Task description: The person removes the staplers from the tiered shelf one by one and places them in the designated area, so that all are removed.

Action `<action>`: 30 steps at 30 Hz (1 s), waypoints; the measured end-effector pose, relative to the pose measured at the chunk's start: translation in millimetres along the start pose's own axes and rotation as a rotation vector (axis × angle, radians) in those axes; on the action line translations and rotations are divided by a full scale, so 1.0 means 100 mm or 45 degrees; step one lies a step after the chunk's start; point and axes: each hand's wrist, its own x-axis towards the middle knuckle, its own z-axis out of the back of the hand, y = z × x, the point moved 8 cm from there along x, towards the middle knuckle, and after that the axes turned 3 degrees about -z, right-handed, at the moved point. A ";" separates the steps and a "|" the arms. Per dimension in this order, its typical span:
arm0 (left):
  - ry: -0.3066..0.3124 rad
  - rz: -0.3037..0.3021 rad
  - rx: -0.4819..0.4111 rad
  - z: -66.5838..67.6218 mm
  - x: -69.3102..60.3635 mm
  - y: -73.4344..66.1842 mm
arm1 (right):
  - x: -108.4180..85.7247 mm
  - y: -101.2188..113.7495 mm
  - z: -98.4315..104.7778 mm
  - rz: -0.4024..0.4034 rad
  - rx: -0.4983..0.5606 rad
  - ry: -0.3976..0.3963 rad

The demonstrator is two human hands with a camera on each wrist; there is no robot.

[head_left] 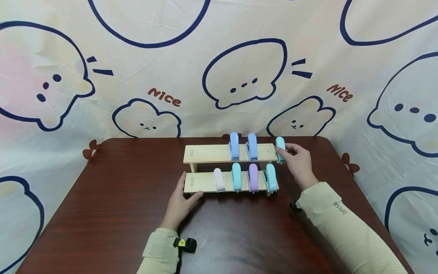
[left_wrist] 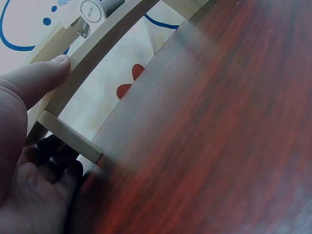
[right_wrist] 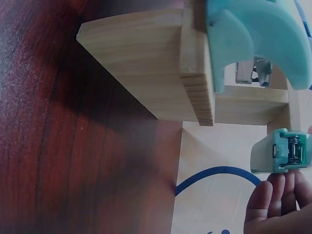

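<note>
A two-tier wooden rack (head_left: pixel 205 153) stands on the brown table. My left hand (head_left: pixel 178 207) grips the left end of its lower tier, thumb on the front edge; the left wrist view shows that thumb (left_wrist: pixel 46 78) on the wood. At the right end of the upper tier, my right hand (head_left: pixel 300 163) pinches a teal stapler (head_left: pixel 280 149); its fingers (right_wrist: pixel 275 197) lie against that stapler (right_wrist: pixel 294 150) in the right wrist view. Two blue staplers (head_left: pixel 234 146) (head_left: pixel 251 147) stand upright on the upper tier.
On the lower tier stand a white stapler (head_left: pixel 219 180), a teal one (head_left: pixel 236 177), a purple one (head_left: pixel 253 178) and another teal one (head_left: pixel 270 178). Behind the table (head_left: pixel 113 198) hangs a cloth (head_left: pixel 191 76) with cartoon drawings.
</note>
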 end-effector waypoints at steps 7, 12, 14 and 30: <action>0.002 0.010 0.012 0.00 0.01 0.01 | 0.00 -0.04 -0.02 -0.010 0.002 0.004; 0.003 0.020 0.016 -0.01 0.01 0.01 | 0.00 -0.06 -0.02 -0.011 0.002 -0.002; 0.002 0.022 0.019 -0.01 0.01 0.01 | 0.00 -0.07 -0.01 -0.010 0.005 -0.005; 0.001 0.001 0.011 0.00 0.01 0.02 | 0.04 -0.21 0.03 -0.014 -0.021 -0.034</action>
